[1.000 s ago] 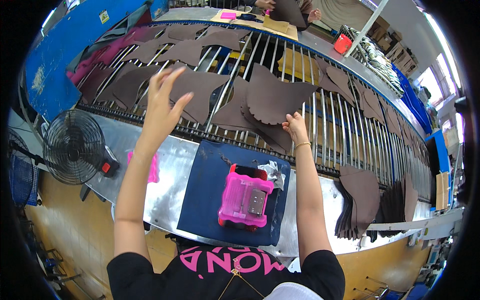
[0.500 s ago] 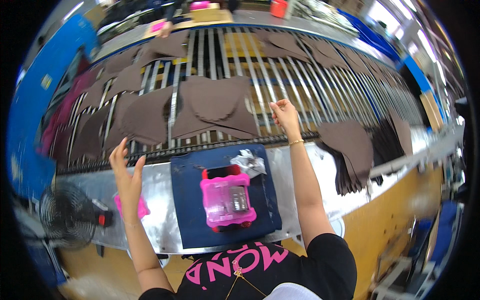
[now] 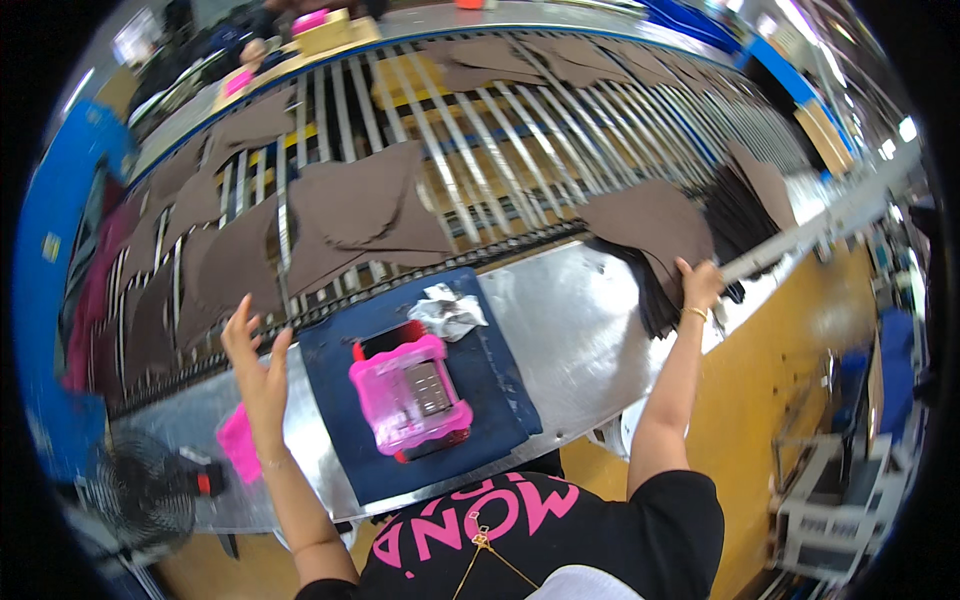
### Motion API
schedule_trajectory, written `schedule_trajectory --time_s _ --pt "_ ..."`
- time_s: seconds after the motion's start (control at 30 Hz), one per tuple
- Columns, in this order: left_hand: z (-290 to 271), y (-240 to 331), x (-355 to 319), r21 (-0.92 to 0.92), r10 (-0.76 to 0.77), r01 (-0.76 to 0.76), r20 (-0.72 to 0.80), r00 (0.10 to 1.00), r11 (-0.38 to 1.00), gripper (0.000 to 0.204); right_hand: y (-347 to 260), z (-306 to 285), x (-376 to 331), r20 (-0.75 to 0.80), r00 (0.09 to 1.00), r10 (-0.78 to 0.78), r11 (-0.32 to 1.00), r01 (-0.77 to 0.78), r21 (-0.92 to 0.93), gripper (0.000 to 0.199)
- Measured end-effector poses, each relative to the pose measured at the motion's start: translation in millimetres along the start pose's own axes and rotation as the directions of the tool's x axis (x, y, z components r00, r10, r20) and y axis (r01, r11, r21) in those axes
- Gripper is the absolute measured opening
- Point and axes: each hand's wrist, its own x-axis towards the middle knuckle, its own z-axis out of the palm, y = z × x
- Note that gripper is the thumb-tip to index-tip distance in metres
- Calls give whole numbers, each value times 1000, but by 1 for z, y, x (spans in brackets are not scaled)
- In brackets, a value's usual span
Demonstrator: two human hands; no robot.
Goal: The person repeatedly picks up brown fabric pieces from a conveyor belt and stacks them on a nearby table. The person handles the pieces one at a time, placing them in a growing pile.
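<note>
right hand (image 3: 697, 283) on brown stack (image 3: 655, 235)

The person wears a black short-sleeved T-shirt (image 3: 560, 530) with large pink lettering across the chest, low in the frame. A thin gold necklace (image 3: 490, 550) hangs over it, and a slim gold bracelet (image 3: 694, 313) circles one wrist, right of centre.

Head-worn fisheye, looking down — close, bench-wide
</note>
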Motion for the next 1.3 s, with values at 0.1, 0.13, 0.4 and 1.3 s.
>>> schedule_trajectory --time_s 0.1,0.13,0.4,1.3 --pt "-10 2 -5 37 34 -35 11 999 999 56 -18 -35 -9 -128 988 -91 995 97 39 50" --pt "-11 2 -6 29 58 -59 15 998 998 56 -8 -30 -1 -93 987 -129 990 134 53 42" --pt "-5 22 -4 -96 137 -129 80 987 987 57 -94 -166 -38 -418 840 -345 631 537 560 20" --pt "-113 29 -63 -301 -225 302 266 937 904 18 -199 -230 -225 -551 176 -816 -369 575 730 24"
